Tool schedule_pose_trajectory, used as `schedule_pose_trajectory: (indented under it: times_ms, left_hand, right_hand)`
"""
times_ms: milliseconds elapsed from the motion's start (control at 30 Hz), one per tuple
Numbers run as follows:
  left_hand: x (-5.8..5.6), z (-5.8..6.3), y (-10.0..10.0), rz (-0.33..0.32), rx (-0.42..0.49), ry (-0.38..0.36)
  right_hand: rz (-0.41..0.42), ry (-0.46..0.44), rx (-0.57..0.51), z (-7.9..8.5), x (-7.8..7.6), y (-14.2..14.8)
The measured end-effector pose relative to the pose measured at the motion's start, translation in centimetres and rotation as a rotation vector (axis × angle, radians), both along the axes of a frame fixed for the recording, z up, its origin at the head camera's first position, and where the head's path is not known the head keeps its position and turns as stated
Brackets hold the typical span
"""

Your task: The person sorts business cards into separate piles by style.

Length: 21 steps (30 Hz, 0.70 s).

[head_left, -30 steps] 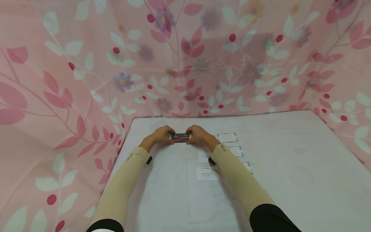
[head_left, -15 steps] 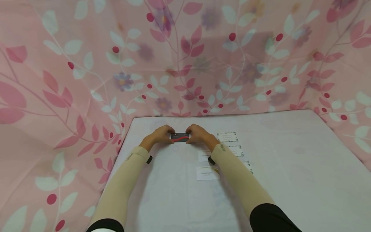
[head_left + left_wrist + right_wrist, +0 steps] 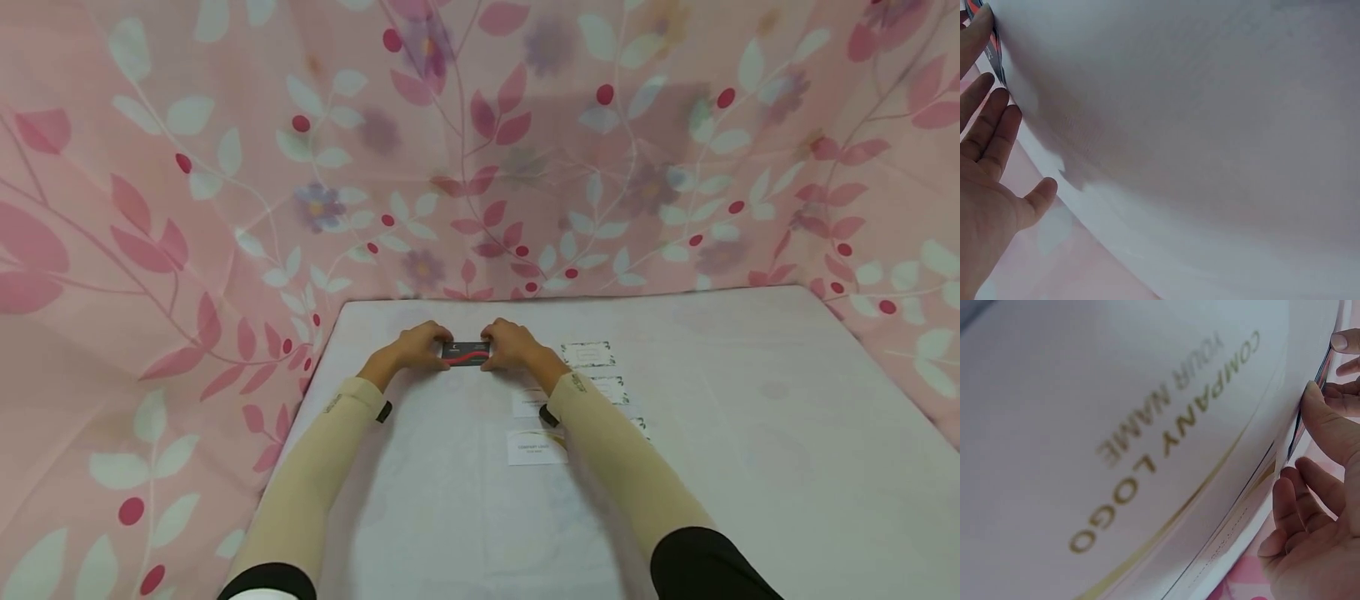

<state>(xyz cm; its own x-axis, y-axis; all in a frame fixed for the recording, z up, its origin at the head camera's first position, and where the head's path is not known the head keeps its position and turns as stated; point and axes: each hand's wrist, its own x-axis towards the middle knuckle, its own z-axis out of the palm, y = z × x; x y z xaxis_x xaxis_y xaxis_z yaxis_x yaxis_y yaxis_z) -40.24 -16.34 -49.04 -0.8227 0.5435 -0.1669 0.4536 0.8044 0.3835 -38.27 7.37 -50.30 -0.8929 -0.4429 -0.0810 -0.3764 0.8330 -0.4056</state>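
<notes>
Near the far side of the white-covered table, a black business card with a red wave [image 3: 465, 354] lies between both hands. My left hand [image 3: 420, 347] pinches its left end between thumb and fingers, and my right hand [image 3: 512, 347] does the same at the right end. In the left wrist view the card's edge [image 3: 995, 53] shows under a fingertip, the other fingers of the left hand [image 3: 991, 162] spread beside it. Seen from the right wrist, the right hand [image 3: 1329, 487] has its thumb on the dark card [image 3: 1297, 431]. Fingers cover both card ends.
White "COMPANY LOGO" cards [image 3: 536, 448] lie on the table [image 3: 750, 417] beside the right forearm. Several leaf-bordered cards [image 3: 588, 355] form a column farther right, partly hidden by the sleeve [image 3: 622, 450]. Pink floral cloth [image 3: 480, 167] hangs behind the table's far edge.
</notes>
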Motion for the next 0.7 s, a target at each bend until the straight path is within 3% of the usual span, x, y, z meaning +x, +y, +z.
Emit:
schedule_pose_trajectory:
  times_ms: [167,367,567,700]
  left_hand:
    - [0.1,0.4,-0.2,-0.018,0.037,0.040]
    - [1.2,1.8,0.8,-0.088,0.183,0.114]
    - [2.3,2.0,3.3,-0.203,0.172,0.238]
    - [2.5,1.5,4.7,-0.207,0.165,0.267]
  right_hand:
    - [-0.001,-0.012,-0.089,0.5,0.2,0.9]
    - [0.052,0.000,-0.284,2.0,0.8,3.6]
    - [0.080,0.075,-0.250,2.3,2.0,6.5]
    - [0.066,0.110,-0.215,1.8,2.6,8.1]
